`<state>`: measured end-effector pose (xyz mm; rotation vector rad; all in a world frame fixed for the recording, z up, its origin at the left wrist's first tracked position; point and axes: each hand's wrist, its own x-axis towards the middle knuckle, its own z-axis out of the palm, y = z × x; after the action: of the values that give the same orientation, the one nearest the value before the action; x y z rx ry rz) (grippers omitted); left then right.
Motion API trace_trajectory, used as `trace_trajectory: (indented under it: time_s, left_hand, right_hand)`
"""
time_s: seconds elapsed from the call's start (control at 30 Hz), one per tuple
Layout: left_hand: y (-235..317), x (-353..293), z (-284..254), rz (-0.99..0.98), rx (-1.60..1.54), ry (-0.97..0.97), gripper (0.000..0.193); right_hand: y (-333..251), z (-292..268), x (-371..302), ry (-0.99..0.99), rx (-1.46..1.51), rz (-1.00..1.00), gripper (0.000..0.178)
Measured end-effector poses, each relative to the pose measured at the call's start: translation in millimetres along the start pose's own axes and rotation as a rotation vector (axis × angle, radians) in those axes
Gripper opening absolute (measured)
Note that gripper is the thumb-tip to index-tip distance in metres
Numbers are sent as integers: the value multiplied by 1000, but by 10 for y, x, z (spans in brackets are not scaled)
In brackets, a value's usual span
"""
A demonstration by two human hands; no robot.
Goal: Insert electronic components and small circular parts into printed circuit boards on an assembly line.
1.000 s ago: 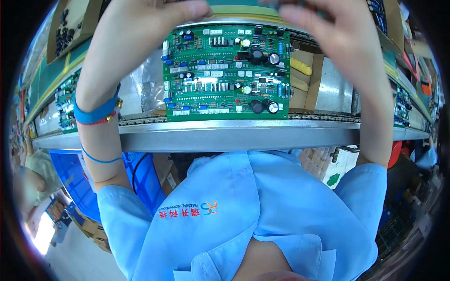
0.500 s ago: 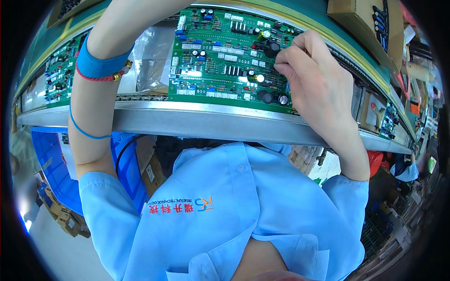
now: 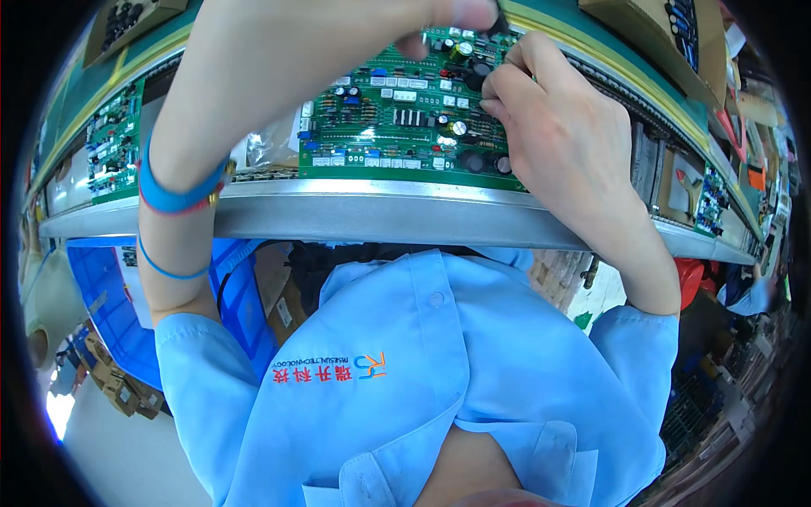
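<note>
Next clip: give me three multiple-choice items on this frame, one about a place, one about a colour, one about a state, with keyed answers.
1. Where does the green printed circuit board lie?
A. on the grey metal conveyor rail
B. on the floor
C. inside the blue plastic crate

2. What colour is the wide wristband on the left forearm?
A. yellow
B. blue
C. white

3. What is the right hand doing?
A. hanging clear of the board
B. gripping a crate
C. resting its fingertips on the board's components

Answers: 1 A, the board sits behind the rail's edge; 2 B, a blue band with a red rim; 3 C, bent fingers touch the board's upper right.
</note>
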<state>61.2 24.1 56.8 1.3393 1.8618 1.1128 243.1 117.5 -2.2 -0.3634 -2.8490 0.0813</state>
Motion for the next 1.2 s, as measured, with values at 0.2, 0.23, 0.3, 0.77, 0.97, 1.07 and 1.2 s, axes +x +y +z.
trace_trajectory:
  time_s: [0.2, 0.23, 0.3, 0.77, 0.97, 1.07, 1.2]
  left_hand:
    - [-287, -400, 128, 273, 221, -66, 15]
    - [-286, -448, 153, 267, 235, -78, 15]
    - [-386, -549, 214, 376, 407, -60, 16]
    - [-387, -448, 484, 605, 794, -80, 14]
    - [-356, -403, 442, 670, 831, -89, 18]
    - [-329, -433, 213, 580, 833, -6, 19]
    - [-408, -696, -336, 287, 848, 239, 13]
  right_hand:
    - [63, -54, -13, -12, 5, -86, 8]
    - [68, -107, -7, -31, 6, -125, 7]
    - [10, -435, 195, -159, 322, 113, 21]
    - [466, 176, 171, 777, 1049, -333, 13]
    - [522, 157, 153, 799, 948, -365, 13]
    - [405, -411, -16, 229, 397, 17, 14]
    - [697, -163, -114, 268, 416, -9, 9]
